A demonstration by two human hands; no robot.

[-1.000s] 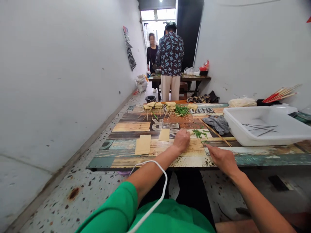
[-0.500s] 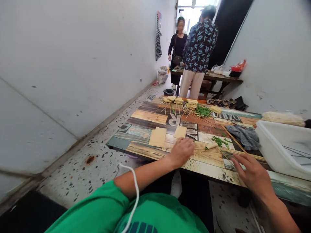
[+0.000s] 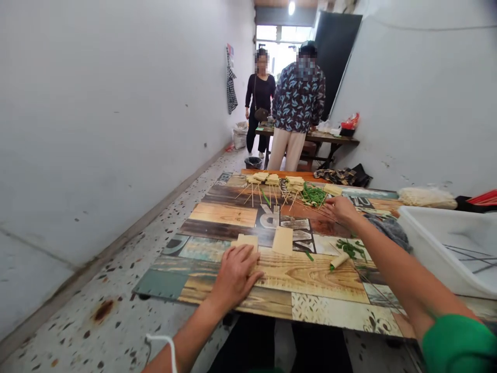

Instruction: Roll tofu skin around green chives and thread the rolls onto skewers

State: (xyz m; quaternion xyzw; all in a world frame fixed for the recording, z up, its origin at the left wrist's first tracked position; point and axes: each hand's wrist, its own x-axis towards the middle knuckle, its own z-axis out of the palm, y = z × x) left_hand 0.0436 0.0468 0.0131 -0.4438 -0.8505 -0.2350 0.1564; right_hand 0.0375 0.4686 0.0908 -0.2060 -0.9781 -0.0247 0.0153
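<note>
My left hand (image 3: 237, 272) lies with stretched fingers on pale yellow tofu-skin sheets (image 3: 247, 240), partly covering them. Another tofu-skin sheet (image 3: 283, 241) lies just to its right. Across the table, my right hand (image 3: 342, 210) has its fingers drawn together beside loose wooden skewers (image 3: 320, 209) and a heap of cut greens (image 3: 313, 195); whatever is between the fingertips is too small to make out. Below my right forearm sits a rolled sheet with greens inside (image 3: 339, 261), near some loose green strips (image 3: 350, 248). Skewered rolls (image 3: 263, 178) are grouped at the far edge.
On the right of the patterned table (image 3: 217, 259) stands a white plastic tub (image 3: 427, 243) holding thin dark rods. A grey cloth (image 3: 392, 233) and a bag of pale material (image 3: 427, 197) are beside it. Two people stand by another table (image 3: 330, 138) farther back.
My left hand has moved left onto the tofu-skin sheets. My right hand has gone from the near edge to the skewers and greens. The view has tilted up and shifted.
</note>
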